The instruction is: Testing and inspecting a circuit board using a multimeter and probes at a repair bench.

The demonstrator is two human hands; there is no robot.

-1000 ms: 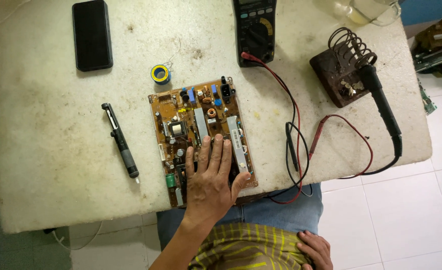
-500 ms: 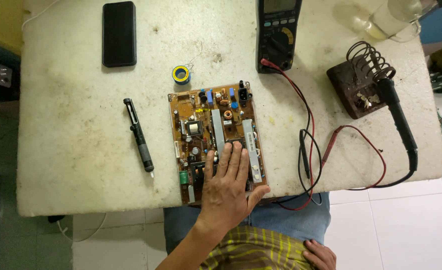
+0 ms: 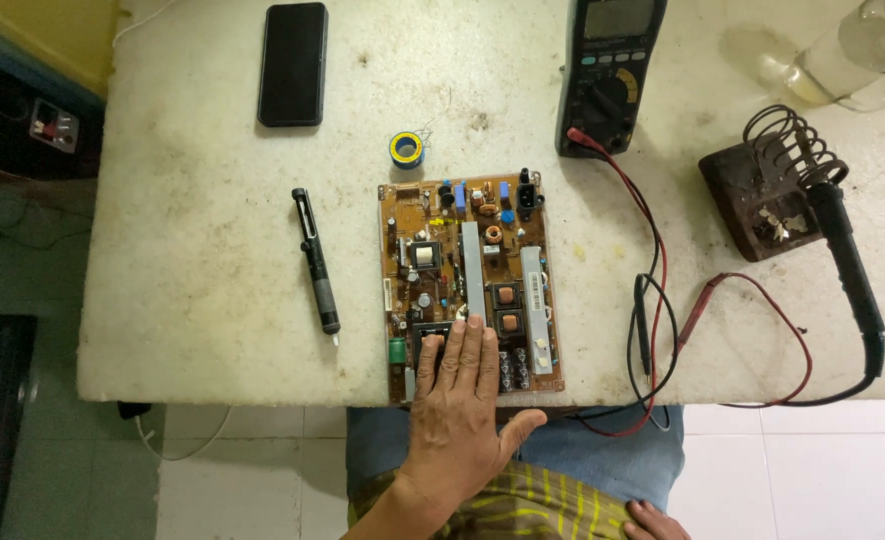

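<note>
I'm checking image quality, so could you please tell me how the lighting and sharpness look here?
Head view: even, soft light, no glare on the white table; circuit board sharp; left hand casts only a faint shadow; right hand cut by the bottom edge.

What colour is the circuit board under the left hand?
The circuit board is orange-brown, with grey heat-sink strips; the head view shows it clearly.

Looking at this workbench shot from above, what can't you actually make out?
Head view only:
- The near end of the circuit board is hidden under the left hand.
- The right hand is cut off by the bottom edge; only fingertips show.
- The multimeter is cut by the top edge, its screen only partly in view.
- The glass jar runs off the top right corner.
- The board's small parts are too small to tell apart.
</note>
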